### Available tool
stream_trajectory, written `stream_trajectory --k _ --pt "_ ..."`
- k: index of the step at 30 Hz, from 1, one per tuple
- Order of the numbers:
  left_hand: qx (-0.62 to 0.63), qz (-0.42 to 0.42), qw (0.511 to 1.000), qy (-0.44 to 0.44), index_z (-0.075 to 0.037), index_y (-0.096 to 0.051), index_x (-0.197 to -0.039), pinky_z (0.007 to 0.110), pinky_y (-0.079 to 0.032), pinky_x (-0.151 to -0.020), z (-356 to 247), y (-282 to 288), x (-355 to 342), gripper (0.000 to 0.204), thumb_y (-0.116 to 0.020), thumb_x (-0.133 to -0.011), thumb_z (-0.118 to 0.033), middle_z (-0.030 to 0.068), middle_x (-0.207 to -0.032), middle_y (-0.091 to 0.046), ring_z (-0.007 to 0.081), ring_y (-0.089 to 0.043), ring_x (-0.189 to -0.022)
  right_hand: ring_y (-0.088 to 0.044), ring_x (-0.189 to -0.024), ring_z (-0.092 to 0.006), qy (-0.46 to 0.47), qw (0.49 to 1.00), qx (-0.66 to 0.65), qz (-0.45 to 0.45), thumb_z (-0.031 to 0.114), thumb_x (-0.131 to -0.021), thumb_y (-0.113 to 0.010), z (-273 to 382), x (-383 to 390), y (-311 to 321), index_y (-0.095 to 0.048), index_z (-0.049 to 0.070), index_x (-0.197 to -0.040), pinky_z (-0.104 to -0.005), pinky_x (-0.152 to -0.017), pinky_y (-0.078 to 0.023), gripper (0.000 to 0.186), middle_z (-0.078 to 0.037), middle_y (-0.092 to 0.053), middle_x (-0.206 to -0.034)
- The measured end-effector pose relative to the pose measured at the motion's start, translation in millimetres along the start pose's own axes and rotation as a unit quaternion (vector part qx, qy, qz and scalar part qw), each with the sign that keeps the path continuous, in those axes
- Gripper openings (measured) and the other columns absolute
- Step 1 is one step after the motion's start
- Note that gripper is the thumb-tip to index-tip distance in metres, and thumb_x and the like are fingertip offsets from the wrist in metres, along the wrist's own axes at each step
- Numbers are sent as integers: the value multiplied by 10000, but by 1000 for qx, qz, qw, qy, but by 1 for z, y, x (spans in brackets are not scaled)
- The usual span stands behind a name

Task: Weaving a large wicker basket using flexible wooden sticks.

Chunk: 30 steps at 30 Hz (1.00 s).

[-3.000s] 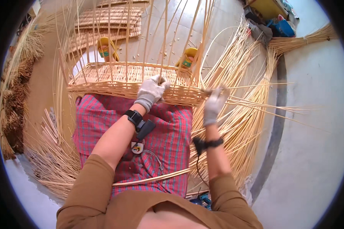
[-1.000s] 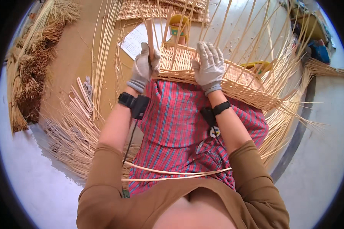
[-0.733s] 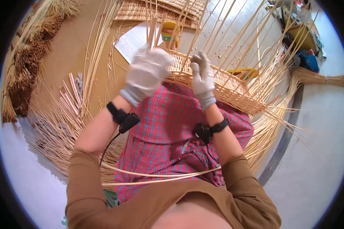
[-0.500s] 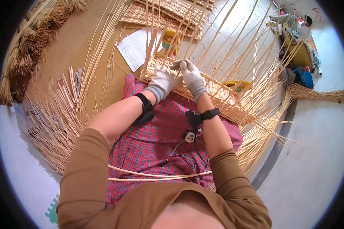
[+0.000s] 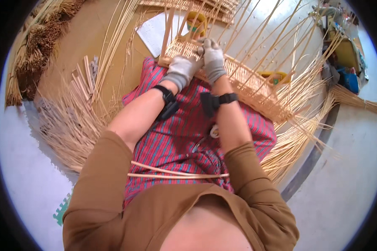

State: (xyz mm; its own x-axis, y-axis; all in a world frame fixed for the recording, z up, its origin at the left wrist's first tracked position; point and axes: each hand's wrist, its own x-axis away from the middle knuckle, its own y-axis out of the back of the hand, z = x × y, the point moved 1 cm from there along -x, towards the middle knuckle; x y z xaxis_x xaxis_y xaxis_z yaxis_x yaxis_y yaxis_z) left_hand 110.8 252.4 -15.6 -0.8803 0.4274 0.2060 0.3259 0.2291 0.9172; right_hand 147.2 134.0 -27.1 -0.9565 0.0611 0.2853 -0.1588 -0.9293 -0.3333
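Note:
A long, narrow wicker basket (image 5: pixel 255 85) of pale canes lies slantwise across the far side of my lap. Tall upright stakes (image 5: pixel 168 31) rise from its edges. My left hand (image 5: pixel 182 68), in a whitish work glove with a grey cuff, grips the near side of the basket towards its left end. Close beside it my right hand (image 5: pixel 213 56), gloved alike, is closed over the rim with its fingers curled. What those fingers pinch is too small to make out. Beneath the basket a red checked cloth (image 5: pixel 171 138) covers my lap.
Two loose canes (image 5: pixel 176 176) lie across the cloth. Beyond the basket are a sheet of paper (image 5: pixel 151 35), a yellow container (image 5: pixel 196 23) and woven panels (image 5: pixel 218 11). Cane bundles lie left (image 5: pixel 71 129) and right (image 5: pixel 289 142). A yellow object (image 5: pixel 275 77) sits behind the basket.
The view has shifted, so the basket and lap sit farther right and higher. My right hand's fingers, stretched to the left before, now curl at the rim. My left hand stays on the basket.

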Motion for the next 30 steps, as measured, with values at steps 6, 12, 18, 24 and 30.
stream_trajectory --k 6,12,18,24,30 --pt "172 -86 970 -151 -121 -599 -1365 435 -517 -1046 -3 53 43 473 -726 -911 -152 171 -1291 -673 364 -637 -1223 -641 -1205 -392 163 749 585 263 366 -916 -730 108 177 21 -597 69 -1369 -437 -1006 -533 558 -217 -634 -1361" --pt "384 160 880 -230 -109 -602 -1363 397 -538 -1014 -23 91 176 421 -705 -966 -204 129 -1250 -690 300 -673 -1168 -718 -918 -305 -202 635 602 441 349 -857 -757 92 334 87 -777 158 -1041 -425 -785 -571 265 -80 -746 -942" --pt "131 103 966 -197 -180 -660 -1301 429 -573 -775 14 117 193 369 -662 -933 -214 64 -845 -715 318 -724 -841 -657 -837 -336 248 746 616 -42 50 -823 -732 105 296 101 -678 78 -895 -456 -761 -521 94 -122 -679 -873" --pt "11 -133 989 -57 -197 -755 -1050 387 -466 -920 58 130 151 251 -694 -831 -92 26 -836 -682 233 -665 -881 -656 -952 -233 283 852 438 -41 46 -877 -764 83 264 56 -708 24 -1106 -376 -894 -528 236 -94 -696 -1072" --pt "104 -276 943 -156 -197 -785 -1136 374 -482 -1025 60 106 115 358 -712 -843 -4 17 -1009 -700 207 -619 -1053 -652 -1141 -246 -122 958 -257 31 385 -1063 -575 49 201 -12 -459 45 -1477 -392 -991 -545 548 -178 -657 -1257"
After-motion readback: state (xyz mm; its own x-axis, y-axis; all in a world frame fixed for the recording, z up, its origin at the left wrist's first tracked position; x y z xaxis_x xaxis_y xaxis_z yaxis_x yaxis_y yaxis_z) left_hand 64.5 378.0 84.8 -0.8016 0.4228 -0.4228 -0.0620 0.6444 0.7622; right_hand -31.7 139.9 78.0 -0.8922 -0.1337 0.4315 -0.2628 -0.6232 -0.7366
